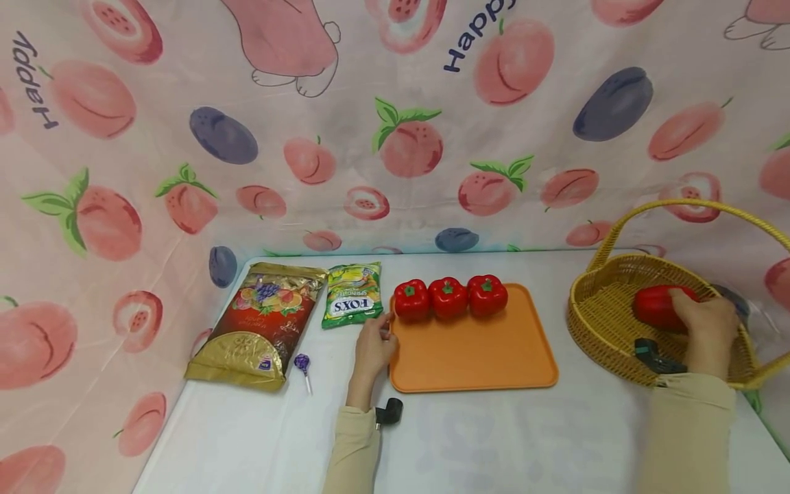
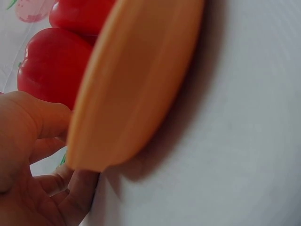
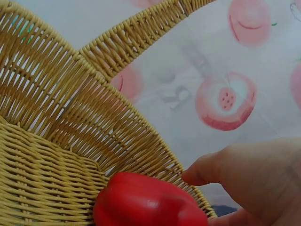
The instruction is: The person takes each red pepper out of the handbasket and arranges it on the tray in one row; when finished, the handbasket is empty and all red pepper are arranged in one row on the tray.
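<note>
Peach-printed cloth hangs behind and to both sides of a white worktop (image 1: pixel 494 439). Near its middle lies an orange tray (image 1: pixel 475 350) with three red peppers (image 1: pixel 449 298) in a row along its far edge. The left hand (image 1: pixel 373 350) rests at the tray's left rim; in the left wrist view its fingers (image 2: pixel 56 183) curl under the lifted corner with the thumb over the rim, so it grips the tray. At the right stands a wicker basket (image 1: pixel 607 322) with a hoop handle. Inside it lies a fourth red pepper (image 1: pixel 657 305), and the right hand (image 1: pixel 710 329) wraps it from the near side, fingers curled over its top. How firm that hold is I cannot quite tell, since the right wrist view shows only the thumb side against the pepper's skin.

To lift it well, the fingers should close round the pepper's widest part, rise straight up, and clear the basket wall and handle before swinging left. The skin is smooth and glossy, so a full wrap beats a fingertip pinch. The left hand would do best holding the tray level so the three peppers do not roll.

At the far left lie a gold candy bag (image 1: pixel 259 326), a green Fox's packet (image 1: pixel 353 295) and a purple lollipop (image 1: pixel 302 363).
</note>
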`<state>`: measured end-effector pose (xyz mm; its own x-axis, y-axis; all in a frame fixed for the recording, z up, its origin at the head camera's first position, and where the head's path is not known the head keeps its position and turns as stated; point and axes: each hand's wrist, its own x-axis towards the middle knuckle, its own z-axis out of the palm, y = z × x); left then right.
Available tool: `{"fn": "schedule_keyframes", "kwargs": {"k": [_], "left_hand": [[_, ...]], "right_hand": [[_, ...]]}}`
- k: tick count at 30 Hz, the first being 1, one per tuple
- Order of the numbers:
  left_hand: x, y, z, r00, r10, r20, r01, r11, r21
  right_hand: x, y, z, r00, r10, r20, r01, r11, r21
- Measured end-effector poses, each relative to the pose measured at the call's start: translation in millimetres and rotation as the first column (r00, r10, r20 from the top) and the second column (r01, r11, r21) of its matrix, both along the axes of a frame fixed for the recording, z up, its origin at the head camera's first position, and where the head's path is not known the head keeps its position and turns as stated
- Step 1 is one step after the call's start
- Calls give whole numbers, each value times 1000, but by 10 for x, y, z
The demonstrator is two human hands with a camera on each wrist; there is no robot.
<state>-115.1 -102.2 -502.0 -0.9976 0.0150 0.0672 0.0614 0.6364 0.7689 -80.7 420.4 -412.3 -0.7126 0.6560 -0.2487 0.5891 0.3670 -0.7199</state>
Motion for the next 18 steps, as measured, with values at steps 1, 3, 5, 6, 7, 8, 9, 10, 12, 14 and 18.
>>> {"fn": "schedule_keyframes", "kwargs": {"k": [1,3,5,6,7,8,9,10,12,14,18], "left_hand": [[0,-2,-3,1000,1,2,-1,1000,0],[0,-5,-7,1000,3,6,-3,1000,-1],[0,-5,-12,1000,4,5,-4,1000,-1],[-1,-6,-12,1000,3,4,-3,1000,-1],[-1,-6,-11,1000,3,3,-3,1000,-2],[-3,-8,-11,1000,1,1,-1,1000,-1],[-5,-9,-11,1000,0,-1,0,1000,0],[-6,-10,-8,1000,0,-1,0,1000,-1],[-7,-12,-5,1000,-1,4,1,1000,-2],[-7,-11,-1,1000,1,10,-1,1000,1],[-4,-7,2,1000,1,21,-1,1000,1]], "right_hand": [[-1,2,-4,1000,-4,3,4,1000,-10],[-4,7,-19,1000,-10,9,10,999,-36],[-7,16,-38,1000,-20,18,21,997,-71],[-8,19,-49,1000,-22,20,24,996,-87],[-10,23,-62,1000,-23,20,25,995,-98],[-12,27,-73,1000,-24,19,26,993,-112],[-15,29,-84,1000,-26,17,28,992,-120],[-18,32,-95,1000,-24,20,26,992,-120],[-19,36,-111,1000,-18,19,20,991,-130],[-17,35,-125,1000,-18,14,20,989,-143],[-17,21,-151,1000,-30,-8,28,986,-162]]}}
